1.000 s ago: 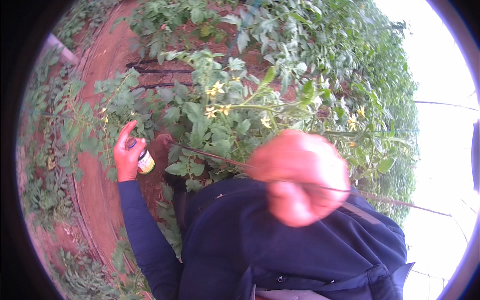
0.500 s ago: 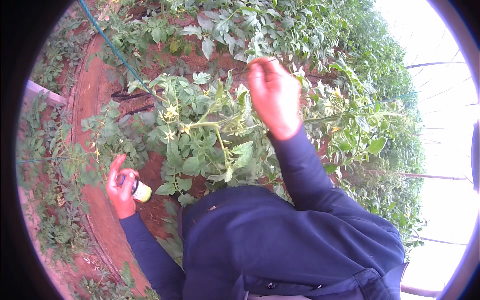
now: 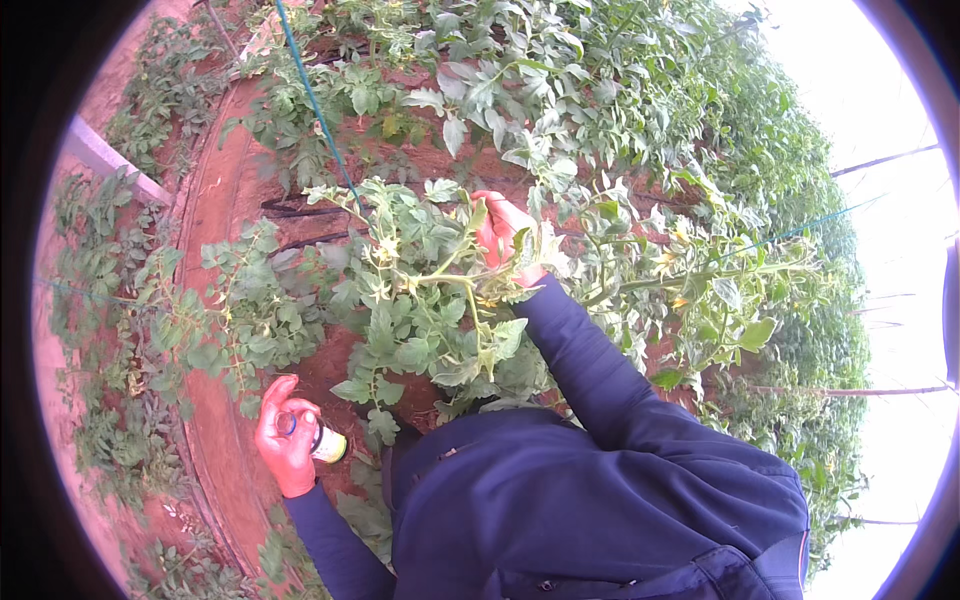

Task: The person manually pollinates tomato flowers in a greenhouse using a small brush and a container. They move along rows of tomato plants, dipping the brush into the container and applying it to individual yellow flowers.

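My left hand (image 3: 286,440) is closed around a small jar (image 3: 328,445) with a pale yellow-green label and a dark band. A blue ring shows near its fingertips. My right hand (image 3: 503,230) is in among the top leaves of a tomato plant (image 3: 410,345), its fingers curled together. Leaves cover part of this hand, and whatever it may hold cannot be made out. Just left of it, a pale green stem (image 3: 440,278) bears open yellow flowers (image 3: 386,249). More yellow blossoms (image 3: 680,235) hang on the plant to the right.
A blue-green string (image 3: 318,105) runs down to the plant. Reddish soil (image 3: 225,400) lies between the rows, with dark drip hoses (image 3: 300,208) on it. Dense tomato foliage (image 3: 640,90) fills the far side. A pale post (image 3: 115,160) stands at the left.
My right hand has come down and left, in behind the leaves. The thin dark line at its fingertips no longer shows. My left hand keeps the jar; the whole view has shifted slightly.
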The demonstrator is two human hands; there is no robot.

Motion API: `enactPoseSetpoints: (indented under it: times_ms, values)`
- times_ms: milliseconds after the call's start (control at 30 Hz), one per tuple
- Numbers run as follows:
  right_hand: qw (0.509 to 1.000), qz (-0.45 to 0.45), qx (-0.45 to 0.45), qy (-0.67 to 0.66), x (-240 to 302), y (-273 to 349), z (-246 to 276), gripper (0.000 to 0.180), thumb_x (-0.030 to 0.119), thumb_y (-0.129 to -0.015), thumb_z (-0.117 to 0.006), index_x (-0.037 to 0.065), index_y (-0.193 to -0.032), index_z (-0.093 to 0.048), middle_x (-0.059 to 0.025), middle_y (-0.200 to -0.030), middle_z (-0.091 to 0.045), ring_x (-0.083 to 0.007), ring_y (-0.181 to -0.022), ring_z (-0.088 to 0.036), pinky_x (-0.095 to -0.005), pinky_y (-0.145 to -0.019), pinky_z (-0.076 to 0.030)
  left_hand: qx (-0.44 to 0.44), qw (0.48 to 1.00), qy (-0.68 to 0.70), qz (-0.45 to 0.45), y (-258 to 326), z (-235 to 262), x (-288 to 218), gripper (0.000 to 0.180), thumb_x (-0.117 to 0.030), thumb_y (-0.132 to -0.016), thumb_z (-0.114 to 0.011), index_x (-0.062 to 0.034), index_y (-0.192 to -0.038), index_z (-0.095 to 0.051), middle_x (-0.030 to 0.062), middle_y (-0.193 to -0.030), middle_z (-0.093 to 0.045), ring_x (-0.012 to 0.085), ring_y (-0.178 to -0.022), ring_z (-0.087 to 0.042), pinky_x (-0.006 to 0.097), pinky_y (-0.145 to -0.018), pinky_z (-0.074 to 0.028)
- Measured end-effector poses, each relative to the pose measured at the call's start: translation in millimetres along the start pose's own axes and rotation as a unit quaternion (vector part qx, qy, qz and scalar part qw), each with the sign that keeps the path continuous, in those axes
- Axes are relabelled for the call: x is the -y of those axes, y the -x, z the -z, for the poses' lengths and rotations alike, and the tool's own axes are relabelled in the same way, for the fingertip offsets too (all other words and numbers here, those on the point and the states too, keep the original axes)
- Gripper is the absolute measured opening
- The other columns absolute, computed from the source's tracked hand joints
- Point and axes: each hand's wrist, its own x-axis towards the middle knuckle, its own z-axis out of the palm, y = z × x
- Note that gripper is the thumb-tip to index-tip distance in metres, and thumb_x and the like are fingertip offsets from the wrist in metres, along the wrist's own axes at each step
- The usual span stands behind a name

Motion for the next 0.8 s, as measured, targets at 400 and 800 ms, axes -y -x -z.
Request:
enactPoseSetpoints:
  times_ms: [400,800]
  values:
    - [0.997,-0.039,0.02,0.06,61,-16,29,0.012,0.007,-0.103,-0.07,0.004,-0.114,-0.075,-0.0133,-0.085,-0.077,-0.0199,-0.072,-0.074,-0.0321,-0.068,-0.057,0.002,1.0,0.0,0.006,14,-8,-6,0.053,0.002,-0.085,-0.072,0.0038,-0.138,-0.066,0.0174,-0.145,-0.061,0.0167,-0.091,-0.072,0.032,-0.087,-0.057]
    - [0.992,-0.035,-0.007,0.117,37,-26,29,0.009,0.012,-0.101,-0.071,0.009,-0.109,-0.074,-0.0186,-0.086,-0.074,-0.0353,-0.073,-0.073,-0.0424,-0.067,-0.057,0.016,1.0,0.0,-0.003,0,-13,-13,0.054,0.0,-0.085,-0.074,0.0038,-0.138,-0.066,0.018,-0.145,-0.061,0.0173,-0.092,-0.072,0.033,-0.087,-0.058]
